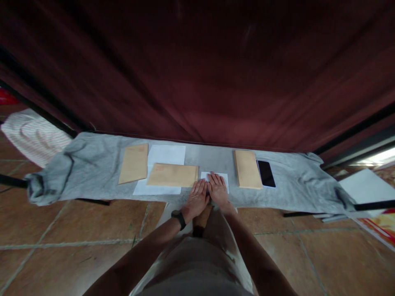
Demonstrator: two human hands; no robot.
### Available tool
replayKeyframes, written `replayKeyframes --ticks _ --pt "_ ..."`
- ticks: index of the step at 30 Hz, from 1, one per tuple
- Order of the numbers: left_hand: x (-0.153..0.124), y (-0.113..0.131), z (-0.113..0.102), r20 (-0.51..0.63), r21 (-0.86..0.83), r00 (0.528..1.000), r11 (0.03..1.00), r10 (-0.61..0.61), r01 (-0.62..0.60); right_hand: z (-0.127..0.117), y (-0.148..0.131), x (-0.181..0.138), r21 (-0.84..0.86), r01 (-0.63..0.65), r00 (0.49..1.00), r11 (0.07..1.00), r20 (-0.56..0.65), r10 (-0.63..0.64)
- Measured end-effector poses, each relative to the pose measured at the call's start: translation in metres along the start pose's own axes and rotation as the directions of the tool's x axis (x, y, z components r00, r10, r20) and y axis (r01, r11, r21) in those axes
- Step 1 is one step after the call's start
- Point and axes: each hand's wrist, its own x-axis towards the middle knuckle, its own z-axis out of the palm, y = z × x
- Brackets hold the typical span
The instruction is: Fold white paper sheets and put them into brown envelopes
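My left hand (pixel 197 197) and my right hand (pixel 217 188) lie flat side by side, fingers stretched out, pressing on a small folded white paper (pixel 205 176) on the grey cloth (pixel 92 164). A watch is on my left wrist. A brown envelope (pixel 173 174) lies just left of my hands, partly over a white sheet (pixel 166 155). Another brown envelope (pixel 134 163) lies further left, and a third (pixel 247 169) lies to the right.
A black phone (pixel 266 173) lies beside the right envelope. A dark red curtain (pixel 197 74) hangs behind the cloth. A striped fabric (pixel 33 135) sits at far left, white sheets (pixel 367 187) at far right, and brown tiles (pixel 77 230) cover the floor.
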Motion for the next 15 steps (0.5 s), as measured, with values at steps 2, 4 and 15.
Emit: replayKeyframes --ticks 2,4,15 --pt "-0.007 0.000 -0.001 -0.009 0.024 1.000 1.000 0.015 -0.015 -0.001 0.006 -0.002 -0.001 0.003 1.000 1.000 -0.005 -0.003" --pt "-0.014 -0.001 -0.003 -0.022 0.047 1.000 0.999 0.023 -0.022 -0.002 0.009 -0.002 0.002 -0.010 1.000 1.000 -0.005 0.010" --pt "-0.027 0.005 0.010 0.008 0.062 1.000 0.998 0.005 -0.006 0.005 -0.006 0.025 0.061 0.160 0.980 0.985 0.113 -0.167"
